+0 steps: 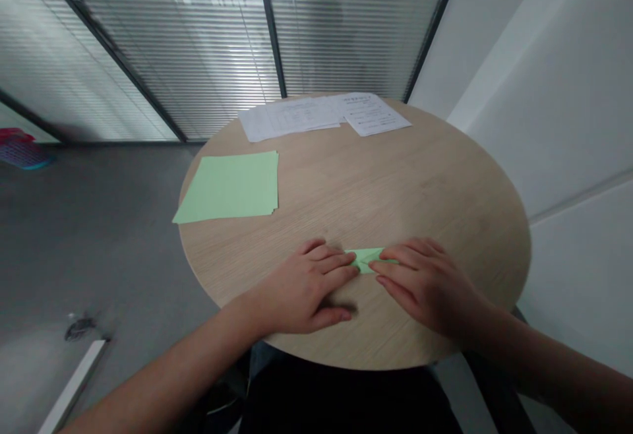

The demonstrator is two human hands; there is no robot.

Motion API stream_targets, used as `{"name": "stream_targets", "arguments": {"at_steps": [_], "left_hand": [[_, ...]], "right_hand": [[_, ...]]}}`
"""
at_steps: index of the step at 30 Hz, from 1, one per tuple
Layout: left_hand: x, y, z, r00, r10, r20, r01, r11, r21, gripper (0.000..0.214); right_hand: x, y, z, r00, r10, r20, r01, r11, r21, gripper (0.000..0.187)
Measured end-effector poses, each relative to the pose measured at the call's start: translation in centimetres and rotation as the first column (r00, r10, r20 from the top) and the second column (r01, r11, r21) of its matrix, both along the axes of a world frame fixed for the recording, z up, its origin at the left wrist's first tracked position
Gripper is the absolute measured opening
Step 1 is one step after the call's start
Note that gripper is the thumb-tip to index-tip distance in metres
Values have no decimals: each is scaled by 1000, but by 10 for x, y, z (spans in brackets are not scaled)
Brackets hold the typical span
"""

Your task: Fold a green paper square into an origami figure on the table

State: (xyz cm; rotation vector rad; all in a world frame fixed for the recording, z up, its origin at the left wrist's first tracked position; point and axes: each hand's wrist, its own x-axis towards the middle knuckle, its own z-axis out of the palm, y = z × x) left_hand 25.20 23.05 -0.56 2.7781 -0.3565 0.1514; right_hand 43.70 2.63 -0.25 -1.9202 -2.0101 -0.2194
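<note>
A small strip of folded green paper (364,259) lies flat on the round wooden table (395,177), close to its near side. Slanting crease lines show on its visible middle. My left hand (316,282) rests palm down, its fingertips on the strip's left end and its thumb spread out on the tabletop. From the other side, my right hand (425,282) lays outstretched fingertips over the right part of the paper, with the thumb below its edge. Both ends of the strip are partly hidden under my fingers. Neither hand grips it.
A stack of green sheets (237,186) lies at the table's left, one corner over the edge. Printed white papers (301,117) are along the far edge. Blinds-covered glass (208,45) stands behind, a white wall (568,91) right. A basket (24,150) is far left.
</note>
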Motion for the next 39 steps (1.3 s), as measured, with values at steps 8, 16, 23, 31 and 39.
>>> {"name": "stream_targets", "arguments": {"at_steps": [8, 16, 23, 31, 39], "left_hand": [[0, -1, -2, 999, -10, 41, 10, 1000, -8, 55], [-4, 2, -2, 999, -31, 26, 31, 999, -9, 63], [-4, 6, -2, 997, -64, 47, 64, 998, 2, 52], [-6, 8, -3, 993, -92, 74, 86, 993, 78, 45], [-14, 15, 1, 994, -99, 55, 89, 982, 169, 43]], "right_hand": [[9, 5, -23, 994, 105, 12, -105, 994, 11, 18], [6, 7, -13, 992, 123, 25, -122, 992, -31, 18], [9, 0, -20, 990, 140, 26, -141, 990, 28, 20], [12, -3, -19, 989, 147, 11, -148, 989, 23, 20], [12, 1, -18, 987, 157, 19, -157, 988, 5, 20]]}}
